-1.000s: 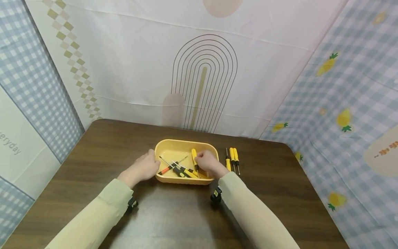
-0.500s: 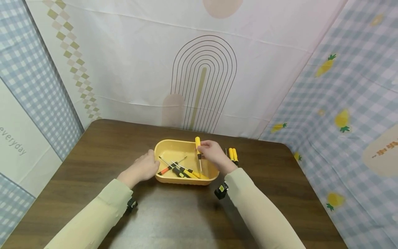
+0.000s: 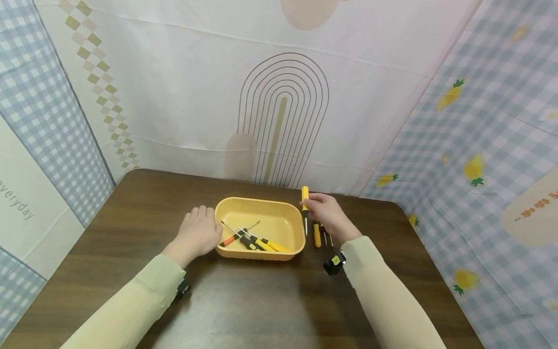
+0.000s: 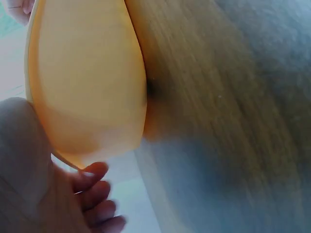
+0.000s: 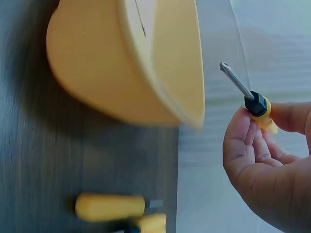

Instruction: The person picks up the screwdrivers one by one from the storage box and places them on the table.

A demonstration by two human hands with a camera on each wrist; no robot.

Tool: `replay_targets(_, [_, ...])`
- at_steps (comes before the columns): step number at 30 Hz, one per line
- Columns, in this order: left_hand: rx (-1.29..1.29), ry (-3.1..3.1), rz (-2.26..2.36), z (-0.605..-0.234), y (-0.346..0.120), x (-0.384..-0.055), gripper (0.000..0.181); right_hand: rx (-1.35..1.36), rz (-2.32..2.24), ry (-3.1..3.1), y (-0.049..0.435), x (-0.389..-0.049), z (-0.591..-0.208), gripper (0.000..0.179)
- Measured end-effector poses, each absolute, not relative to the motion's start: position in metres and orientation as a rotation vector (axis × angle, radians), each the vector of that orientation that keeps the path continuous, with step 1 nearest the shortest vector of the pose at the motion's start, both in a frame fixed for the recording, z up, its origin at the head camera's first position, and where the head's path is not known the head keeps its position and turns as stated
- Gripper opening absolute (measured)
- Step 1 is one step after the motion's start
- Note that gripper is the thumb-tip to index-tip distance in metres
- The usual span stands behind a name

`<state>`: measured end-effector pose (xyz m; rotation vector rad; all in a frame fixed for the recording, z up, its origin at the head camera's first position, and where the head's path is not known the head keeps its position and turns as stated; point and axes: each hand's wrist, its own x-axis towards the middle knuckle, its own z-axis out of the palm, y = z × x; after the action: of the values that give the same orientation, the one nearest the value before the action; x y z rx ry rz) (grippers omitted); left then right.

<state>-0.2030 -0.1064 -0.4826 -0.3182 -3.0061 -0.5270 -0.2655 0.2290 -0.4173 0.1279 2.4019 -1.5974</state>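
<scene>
The right hand pinched a screwdriver by its yellow handle between thumb and fingers, handle up and metal shaft pointing down, with the tip in the air beside the right end of a yellow bin. The wrist view on that side showed its cross-shaped tip and black collar apart from the bin wall. At the bin's opposite end, the left hand gripped the rim, thumb on one side and curled fingers on the outside. The bin stood upright on a dark wooden table. Inside it, several screwdrivers lay crossed toward the near left: one with an orange handle, one with a dark, green-marked handle, and others with yellow handles. Just right of the bin, a yellow-handled screwdriver lay on the table, with thin metal shafts next to it, their upper parts hidden by the right hand. Behind the table hung a white patterned cloth.
</scene>
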Motion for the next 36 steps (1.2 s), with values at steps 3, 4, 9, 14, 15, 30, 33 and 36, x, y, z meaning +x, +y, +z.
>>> replay_targets(3, [-0.325,-2.93,-0.455,-0.479,-0.108,-0.2,0.035,0.146,-1.623,2.38,0.247,-0.268,-0.419,0.043])
replay_targets(4, [-0.328,-2.916,-0.439,-0.477,-0.109,-0.199,0.035,0.15,-1.627,2.374,0.254,-0.269,-0.421,0.044])
replay_targets(9, [-0.348,-2.893,-0.397,-0.476,-0.109,-0.198,0.04,0.231,-1.677,2.321,0.286,-0.274,-0.43,0.049])
replay_targets(14, [-0.4,-2.923,-0.351,-0.481,-0.11,-0.197,0.044,0.329,-1.675,2.271,0.315,-0.28,-0.444,0.055])
replay_targets(15, [-0.406,-2.937,-0.351,-0.482,-0.11,-0.197,0.044,0.347,-1.666,2.269,0.319,-0.281,-0.447,0.055])
replay_targets(30, [-0.384,-3.104,-0.389,-0.483,-0.106,-0.198,0.046,0.506,-1.348,2.433,0.346,-0.286,-0.483,0.04])
replay_targets(33, [-0.375,-3.109,-0.392,-0.482,-0.106,-0.197,0.045,0.519,-1.312,2.463,0.345,-0.29,-0.482,0.037])
replay_targets(36, [-0.374,-3.111,-0.382,-0.479,-0.106,-0.197,0.041,0.515,-1.281,2.483,0.342,-0.294,-0.481,0.034])
